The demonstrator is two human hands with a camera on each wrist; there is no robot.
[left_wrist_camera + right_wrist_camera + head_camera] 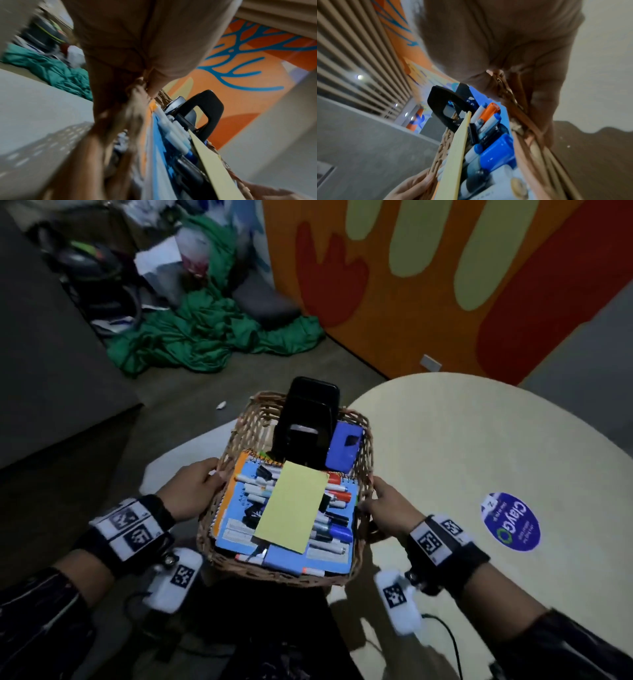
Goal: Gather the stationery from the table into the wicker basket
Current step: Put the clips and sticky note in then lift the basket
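The wicker basket (239,426) is held in the air between my two hands, left of the cream table (479,446). My left hand (195,491) grips its left rim and my right hand (387,505) grips its right rim. Inside lie a blue notebook (229,525), several markers (335,501), a yellow sticky pad (291,505), a black hole punch (305,422) and a blue eraser block (342,450). The left wrist view shows the thumb (154,83) pinching the rim (135,93). In the right wrist view fingers (541,108) curl round the woven rim (505,92).
A round blue sticker (510,522) lies on the table to the right. A green cloth (205,337) and clutter cover the floor behind. An orange patterned wall panel (445,285) stands at the back. A grey cabinet (41,354) is on the left.
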